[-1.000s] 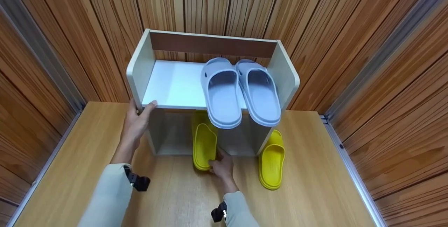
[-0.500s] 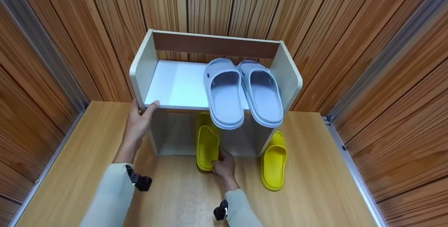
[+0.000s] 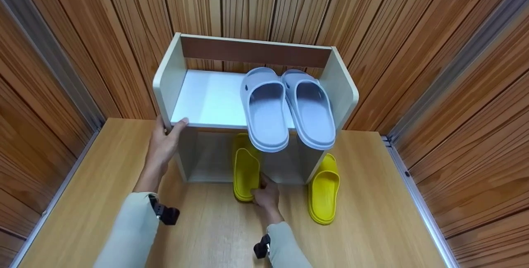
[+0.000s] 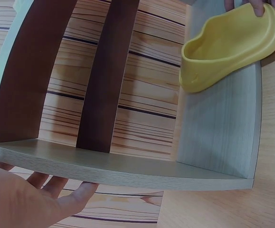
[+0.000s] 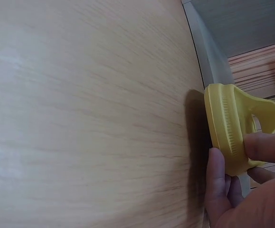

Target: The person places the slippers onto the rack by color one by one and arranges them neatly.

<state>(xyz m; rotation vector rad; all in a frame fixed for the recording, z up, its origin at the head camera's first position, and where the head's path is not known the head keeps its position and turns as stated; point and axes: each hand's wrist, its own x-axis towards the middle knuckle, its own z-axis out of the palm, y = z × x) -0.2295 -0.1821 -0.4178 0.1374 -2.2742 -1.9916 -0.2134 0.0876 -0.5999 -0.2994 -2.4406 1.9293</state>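
A small white two-tier shoe rack [image 3: 170, 82] stands against the panelled wall. My left hand [image 3: 163, 146] holds its left side panel, thumb on the upper shelf's front edge and fingers along the outer face, as the left wrist view [image 4: 37, 199] also shows. My right hand [image 3: 265, 195] pinches the heel of a yellow slipper [image 3: 246, 173], thumb on top and fingers beneath in the right wrist view. This slipper's toe [image 4: 199, 73] lies in the lower tier while its heel juts out past the front.
A pair of grey-blue slippers, left one [image 3: 268, 119] and right one [image 3: 313, 115], sits on the upper shelf's right half, heels overhanging. The other yellow slipper [image 3: 323, 193] lies on the wooden floor [image 3: 372, 202] by the rack's right side. Panelled walls [image 3: 454, 73] enclose the space.
The whole view has shifted slightly. My right hand and the yellow slipper have edged a little to the right within the lower tier; my left hand keeps its place on the rack.
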